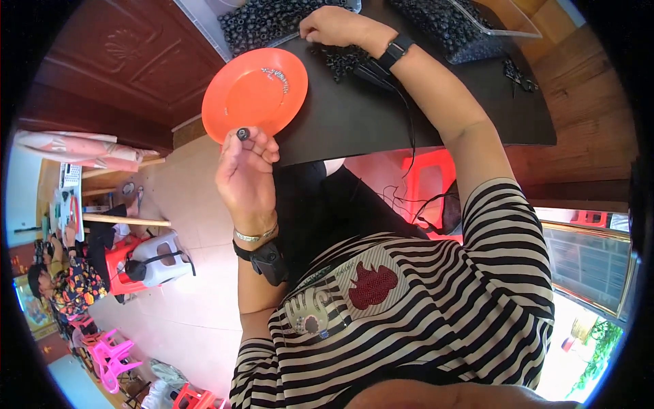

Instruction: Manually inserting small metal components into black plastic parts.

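My left hand (248, 174) is raised at the near left edge of the dark table (327, 119), palm up. Its thumb and fingers pinch a small black round part (243, 133) with a hollow end. Just beyond it an orange plate (235, 99) carries a scatter of tiny silvery metal pieces (276, 78). My right hand (335, 27) is over the far side of the table, fingers curled down beside a heap of small black parts (340, 61). What its fingertips hold, if anything, is hidden.
Beyond the plate stands a clear bin (262, 27) full of black ring-like parts; another clear container (463, 34) is at far right. A black cable (411, 116) hangs over the table edge by a red stool (432, 180). At left another person (71, 283) sits at a table.
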### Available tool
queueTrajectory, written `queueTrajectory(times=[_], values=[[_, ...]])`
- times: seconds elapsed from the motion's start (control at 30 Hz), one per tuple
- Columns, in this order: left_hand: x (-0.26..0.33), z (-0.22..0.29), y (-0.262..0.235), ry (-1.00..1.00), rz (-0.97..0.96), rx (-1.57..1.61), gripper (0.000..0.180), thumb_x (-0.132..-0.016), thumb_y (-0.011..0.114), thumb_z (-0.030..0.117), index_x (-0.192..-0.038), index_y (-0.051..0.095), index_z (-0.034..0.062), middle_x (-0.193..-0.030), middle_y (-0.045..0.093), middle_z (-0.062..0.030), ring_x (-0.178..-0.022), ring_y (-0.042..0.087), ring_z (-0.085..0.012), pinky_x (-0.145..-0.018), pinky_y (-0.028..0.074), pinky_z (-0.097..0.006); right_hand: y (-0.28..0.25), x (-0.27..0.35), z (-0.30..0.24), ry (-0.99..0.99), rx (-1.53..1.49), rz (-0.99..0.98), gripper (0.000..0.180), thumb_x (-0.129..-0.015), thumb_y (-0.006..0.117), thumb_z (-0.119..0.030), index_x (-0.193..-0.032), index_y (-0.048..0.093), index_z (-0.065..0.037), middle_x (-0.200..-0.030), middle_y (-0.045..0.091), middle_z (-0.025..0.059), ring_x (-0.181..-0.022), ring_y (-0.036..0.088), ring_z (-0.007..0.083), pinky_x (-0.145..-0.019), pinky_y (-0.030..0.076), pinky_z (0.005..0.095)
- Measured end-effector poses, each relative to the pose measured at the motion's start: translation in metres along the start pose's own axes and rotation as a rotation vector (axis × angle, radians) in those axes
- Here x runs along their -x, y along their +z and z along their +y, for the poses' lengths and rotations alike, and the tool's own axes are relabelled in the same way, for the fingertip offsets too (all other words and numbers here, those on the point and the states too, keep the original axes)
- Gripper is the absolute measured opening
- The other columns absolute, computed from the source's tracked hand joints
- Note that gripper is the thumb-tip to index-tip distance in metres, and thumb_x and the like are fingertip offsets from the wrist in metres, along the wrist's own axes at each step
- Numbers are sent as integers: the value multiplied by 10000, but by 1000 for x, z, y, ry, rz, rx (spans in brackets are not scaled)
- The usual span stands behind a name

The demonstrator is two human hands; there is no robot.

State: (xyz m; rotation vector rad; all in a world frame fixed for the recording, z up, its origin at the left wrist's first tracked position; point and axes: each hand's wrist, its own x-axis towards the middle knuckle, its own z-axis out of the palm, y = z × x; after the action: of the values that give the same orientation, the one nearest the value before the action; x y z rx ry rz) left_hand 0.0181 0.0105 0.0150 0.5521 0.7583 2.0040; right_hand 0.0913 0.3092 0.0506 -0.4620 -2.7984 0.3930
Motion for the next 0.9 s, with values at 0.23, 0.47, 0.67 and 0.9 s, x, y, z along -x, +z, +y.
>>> queueTrajectory(times=[0.23, 0.47, 0.67, 0.9], values=[[-2, -1, 9, 12, 43, -10, 208, -913, 466, 210, -945, 548, 22, -872, 574, -96, -769, 560, -226, -664, 424, -311, -11, -4, -6, -164, -460, 35, 174, -810, 633, -101, -972, 681, -58, -862, 677, 139, -775, 635, 239, -726, 489, 351], [-4, 8, 18, 34, 7, -26, 230, -932, 440, 216, -950, 545, 12, -865, 570, -106, -765, 559, -217, -673, 426, -304, -26, 21, -78, -252, -1105, -206, 189, -869, 620, -186, -986, 649, -40, -848, 665, 36, -794, 624, 142, -736, 495, 285], [-6, 11, 25, 58, -16, -38, 244, -941, 425, 222, -958, 547, 12, -867, 577, -101, -765, 566, -215, -675, 428, -302, -22, 32, -103, -299, -1114, -232, 200, -908, 589, -191, -1015, 654, -35, -865, 653, 11, -783, 586, 76, -721, 477, 231], [-5, 7, 27, 39, -5, -62, 255, -947, 416, 235, -963, 548, 18, -862, 583, -76, -770, 576, -201, -676, 433, -299, -24, 38, -113, -431, -938, -164, 172, -897, 601, -141, -1016, 648, -25, -896, 652, 11, -795, 594, 92, -712, 485, 246]])
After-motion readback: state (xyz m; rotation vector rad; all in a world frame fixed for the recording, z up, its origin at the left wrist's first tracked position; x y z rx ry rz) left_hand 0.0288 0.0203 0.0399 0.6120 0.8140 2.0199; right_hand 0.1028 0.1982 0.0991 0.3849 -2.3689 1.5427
